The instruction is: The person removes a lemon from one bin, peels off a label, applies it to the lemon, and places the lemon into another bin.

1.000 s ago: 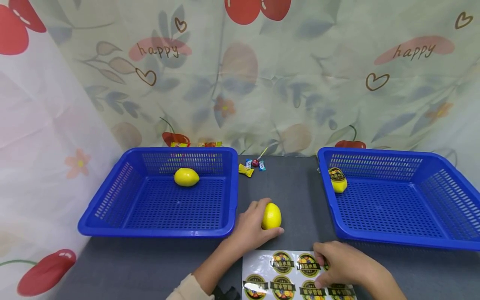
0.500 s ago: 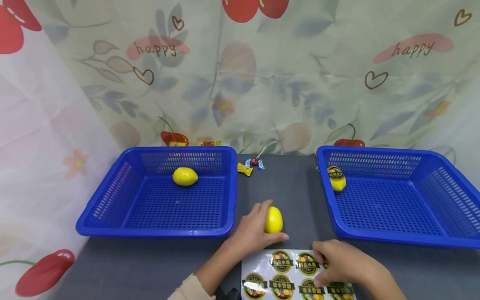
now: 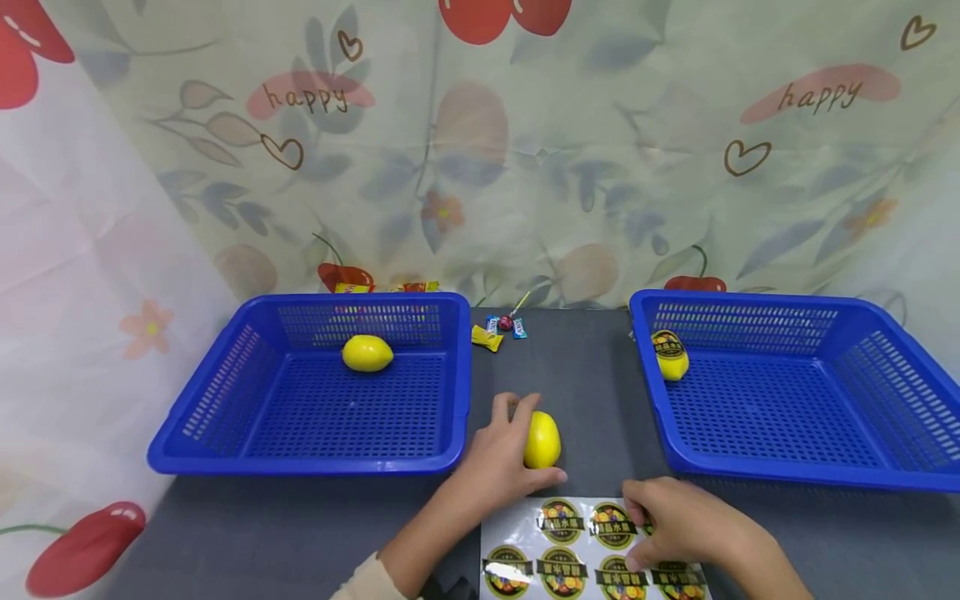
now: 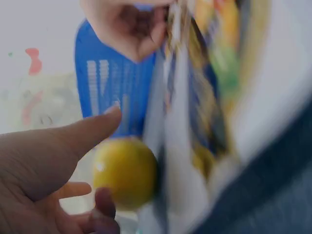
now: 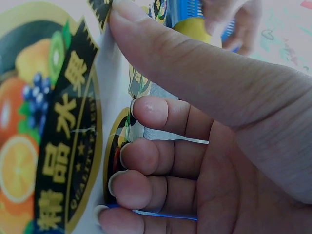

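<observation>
My left hand [image 3: 498, 462] reaches round a yellow lemon [image 3: 542, 440] that stands on the dark table between the baskets. Its thumb lies on the near side and its fingers on the far side. In the left wrist view a gap shows between thumb and lemon [image 4: 126, 173], while a fingertip [image 4: 105, 202] is right at its side. My right hand [image 3: 690, 521] rests over a white sheet of round fruit stickers [image 3: 562, 572], covering part of it. Thumb [image 5: 146, 39] and bent fingers [image 5: 141, 156] touch the sheet apart from each other, in the right wrist view.
A blue basket [image 3: 307, 465] on the left holds a plain lemon [image 3: 367, 353]. On the right, another blue basket [image 3: 810, 475] holds a lemon bearing a round sticker [image 3: 672, 358]. Behind the left hand lie small candies [image 3: 487, 337] and a lollipop [image 3: 506, 322]. A printed curtain [image 3: 540, 167] stands behind.
The lemon by my left hand has shifted slightly to the right since the first frame. My left fingertips have spread a little apart. The right hand stays in place on the sheet.
</observation>
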A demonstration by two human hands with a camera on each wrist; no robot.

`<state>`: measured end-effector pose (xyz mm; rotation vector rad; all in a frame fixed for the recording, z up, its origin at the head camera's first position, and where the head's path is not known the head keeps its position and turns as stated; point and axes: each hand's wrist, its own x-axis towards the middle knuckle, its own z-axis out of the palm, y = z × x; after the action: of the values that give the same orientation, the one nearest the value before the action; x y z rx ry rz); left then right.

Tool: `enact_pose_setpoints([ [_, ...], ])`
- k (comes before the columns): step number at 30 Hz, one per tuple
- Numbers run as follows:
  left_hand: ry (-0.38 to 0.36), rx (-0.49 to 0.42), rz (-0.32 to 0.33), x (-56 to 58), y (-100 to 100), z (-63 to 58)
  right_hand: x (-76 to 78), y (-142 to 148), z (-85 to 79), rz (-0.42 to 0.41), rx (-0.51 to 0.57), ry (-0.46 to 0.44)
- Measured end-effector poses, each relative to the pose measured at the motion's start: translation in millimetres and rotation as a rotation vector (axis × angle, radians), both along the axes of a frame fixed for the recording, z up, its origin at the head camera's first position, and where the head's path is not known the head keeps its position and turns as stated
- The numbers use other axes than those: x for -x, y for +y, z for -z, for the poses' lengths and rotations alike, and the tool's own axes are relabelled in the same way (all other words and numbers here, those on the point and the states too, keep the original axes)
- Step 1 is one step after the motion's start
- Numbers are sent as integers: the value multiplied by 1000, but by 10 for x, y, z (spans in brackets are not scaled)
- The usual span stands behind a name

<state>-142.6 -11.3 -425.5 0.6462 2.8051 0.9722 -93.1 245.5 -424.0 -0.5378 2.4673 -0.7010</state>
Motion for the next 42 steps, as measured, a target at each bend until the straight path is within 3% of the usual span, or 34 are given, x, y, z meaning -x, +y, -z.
enact_pose_setpoints([
  [2,48,6,11,-59,24,-66,2,-4,1,4,-3,-8],
  [5,112,77,90,-161,63,-155,1,-4,2,-3,-6,3],
  [10,99,284,222,-317,113,-187,-4,1,7,-22,-9,45],
  [17,131,444,192,-387,143,-134,-15,-8,-1,-19,-11,42],
  [31,56,404,243,-343,101,-130,-14,-13,4,-16,-13,53],
  [38,99,367,277,-334,66,-137,-11,-18,-2,-3,-18,19],
  [42,75,307,306,-317,44,-155,-12,-18,1,1,-19,20],
])
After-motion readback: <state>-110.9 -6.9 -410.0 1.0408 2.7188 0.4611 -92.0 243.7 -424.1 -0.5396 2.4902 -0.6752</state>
